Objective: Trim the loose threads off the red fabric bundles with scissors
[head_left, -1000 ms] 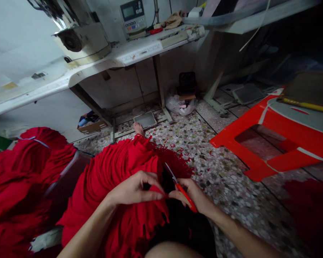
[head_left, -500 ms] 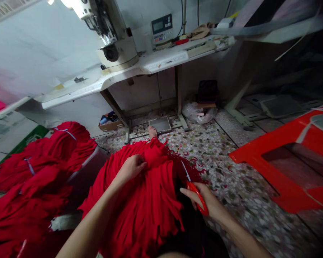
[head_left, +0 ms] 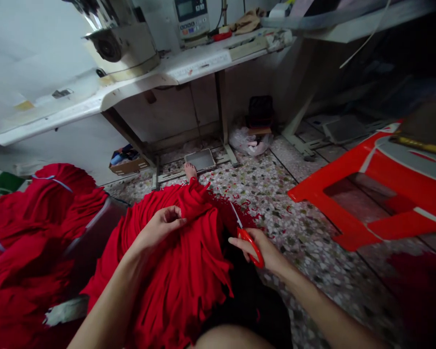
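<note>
A thick heap of red fabric strips lies across my lap, cut ends hanging toward me. My left hand rests on top of it, thumb and fingers pinched on the red fabric. In my right hand are scissors with red-orange handles, held just right of the heap. Their thin blades point away from me over the floor and look closed, apart from the fabric.
Tied red fabric bundles fill a container on the left. Ahead stands a sewing machine on a white table with a pedal beneath. A red-orange plastic stool is at right. Red scraps litter the speckled floor.
The view has swung, so the table sits higher and more of the stool shows. Both hands keep nearly the same place over the fabric, the scissors still in my right hand.
</note>
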The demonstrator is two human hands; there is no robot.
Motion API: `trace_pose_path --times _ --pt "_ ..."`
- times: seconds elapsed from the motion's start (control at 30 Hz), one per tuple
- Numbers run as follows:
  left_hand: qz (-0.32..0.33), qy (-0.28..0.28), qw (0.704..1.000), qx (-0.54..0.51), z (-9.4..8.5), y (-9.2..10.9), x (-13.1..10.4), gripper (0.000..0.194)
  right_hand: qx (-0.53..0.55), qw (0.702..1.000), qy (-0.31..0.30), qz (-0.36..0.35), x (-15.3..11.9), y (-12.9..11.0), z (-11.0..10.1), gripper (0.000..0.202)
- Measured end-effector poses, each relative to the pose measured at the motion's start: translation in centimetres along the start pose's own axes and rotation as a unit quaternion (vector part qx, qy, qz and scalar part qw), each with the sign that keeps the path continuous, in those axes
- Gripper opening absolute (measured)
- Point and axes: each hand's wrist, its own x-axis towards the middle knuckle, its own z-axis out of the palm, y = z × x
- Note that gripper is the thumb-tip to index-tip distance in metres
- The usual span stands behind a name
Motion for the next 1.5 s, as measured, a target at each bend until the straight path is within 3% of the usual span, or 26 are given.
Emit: trace_pose_path --times 0.17,0.27,0.43,0.53,0.8,0.93,1.1,1.27,1.5 --pt "0.013 -0.173 0.984 0.024 3.3 1.0 -0.8 0.031 0.043 0.998 0.041 -0.026 0.5 -1.3 -0.3 0.052" --pt "0.022 -0.221 0.973 0.058 4.5 1.1 -1.2 0.028 0.091 0.992 0.073 -0.038 1.2 -1.9 0.0 0.053" --pt "0.018 -0.162 0.986 -0.034 5.0 1.5 -1.3 0.036 0.097 0.992 0.076 -0.037 1.6 -3.4 0.8 0.053" --pt "0.019 -0.145 0.987 -0.069 5.2 2.0 -1.5 0.036 0.088 0.993 0.067 -0.028 1.4 -3.1 1.1 0.054" --pt "-0.005 -0.07 0.997 -0.018 6.2 1.0 -1.3 0.047 0.016 0.999 -0.007 -0.044 -1.3 0.2 1.1 0.049" --pt "0.01 -0.093 0.996 -0.006 6.7 1.1 -1.1 0.044 -0.01 0.996 0.001 -0.086 -2.5 0.4 0.4 0.052" --pt "0.026 -0.035 0.998 -0.053 7.0 2.3 -1.2 0.043 -0.033 0.996 -0.02 -0.077 -2.7 -0.3 -0.2 0.053" --pt "-0.02 -0.118 0.992 -0.034 6.6 3.1 -1.9 0.035 -0.022 0.998 -0.032 -0.055 -2.7 -1.3 0.1 0.054" --pt "-0.042 -0.107 0.992 -0.049 6.5 2.5 -2.1 0.033 -0.077 0.989 -0.047 -0.116 -3.3 -1.2 0.4 0.04"
